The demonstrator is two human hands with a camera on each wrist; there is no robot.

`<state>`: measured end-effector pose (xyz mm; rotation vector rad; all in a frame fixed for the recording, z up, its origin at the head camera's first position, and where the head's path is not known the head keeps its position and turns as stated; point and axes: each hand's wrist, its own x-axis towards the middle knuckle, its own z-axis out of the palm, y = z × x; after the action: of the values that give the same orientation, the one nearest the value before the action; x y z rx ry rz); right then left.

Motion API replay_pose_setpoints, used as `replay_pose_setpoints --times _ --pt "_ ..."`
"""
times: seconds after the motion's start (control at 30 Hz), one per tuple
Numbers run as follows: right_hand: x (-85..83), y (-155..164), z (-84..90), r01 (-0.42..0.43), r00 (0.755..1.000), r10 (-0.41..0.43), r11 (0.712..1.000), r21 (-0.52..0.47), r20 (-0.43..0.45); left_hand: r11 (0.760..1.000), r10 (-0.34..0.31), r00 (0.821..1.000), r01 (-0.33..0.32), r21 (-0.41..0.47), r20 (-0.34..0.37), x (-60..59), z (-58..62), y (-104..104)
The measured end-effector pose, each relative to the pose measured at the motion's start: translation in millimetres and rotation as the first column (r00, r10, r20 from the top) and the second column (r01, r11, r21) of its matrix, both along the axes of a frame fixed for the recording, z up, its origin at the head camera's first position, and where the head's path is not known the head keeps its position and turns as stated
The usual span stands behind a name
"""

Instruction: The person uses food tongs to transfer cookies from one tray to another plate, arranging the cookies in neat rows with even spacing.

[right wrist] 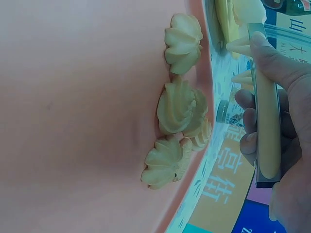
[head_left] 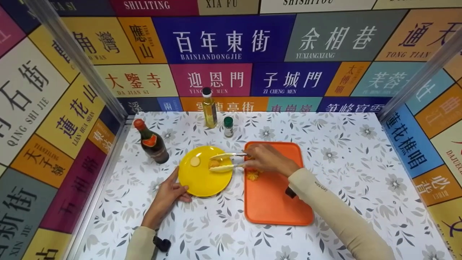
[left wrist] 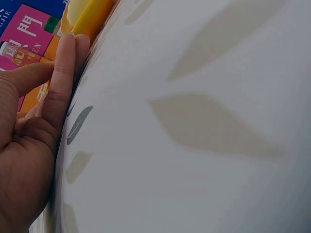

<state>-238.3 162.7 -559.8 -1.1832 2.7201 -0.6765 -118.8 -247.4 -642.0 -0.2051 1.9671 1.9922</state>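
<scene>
My right hand (head_left: 261,157) grips metal tongs with pale tips (head_left: 222,168), their tan-inlaid handle showing in the right wrist view. Between the tips, over the right part of a yellow plate (head_left: 205,184), is an orange-tan cookie (head_left: 214,164). Whether it touches the plate I cannot tell. A pale round cookie (head_left: 195,161) lies on the plate's left part. At the lower left rim my left hand (head_left: 169,191) touches the plate, its long fingers straight in the left wrist view. Several fluted, flower-shaped cookies (right wrist: 175,107) lie on the orange tray (head_left: 278,209), partly under my right hand.
Behind the plate stand an oil bottle (head_left: 209,112) and a small green-capped jar (head_left: 228,130). A dark red-capped bottle (head_left: 155,148) is to the left. Printed panels (head_left: 213,77) enclose the back and sides of the flower-patterned table (head_left: 346,187).
</scene>
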Motion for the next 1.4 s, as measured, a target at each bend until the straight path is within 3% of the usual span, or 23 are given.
replay_pose_setpoints --times 0.47,0.93,1.4 --pt "-4.9 -6.4 -7.2 0.05 0.995 -0.05 0.999 0.007 0.084 1.0 0.005 1.0 -0.004 -0.024 0.024 0.1 -1.4 -0.4" --pt "-12.2 -14.0 -10.3 0.032 0.996 -0.029 0.999 -0.033 0.084 0.999 0.007 1.0 -0.007 -0.032 0.015 0.6 -3.1 -1.1" --pt "-17.1 -22.1 -14.0 0.053 0.993 -0.052 0.999 -0.004 0.108 1.0 0.011 1.0 -0.011 -0.017 0.013 -0.5 -2.8 0.1"
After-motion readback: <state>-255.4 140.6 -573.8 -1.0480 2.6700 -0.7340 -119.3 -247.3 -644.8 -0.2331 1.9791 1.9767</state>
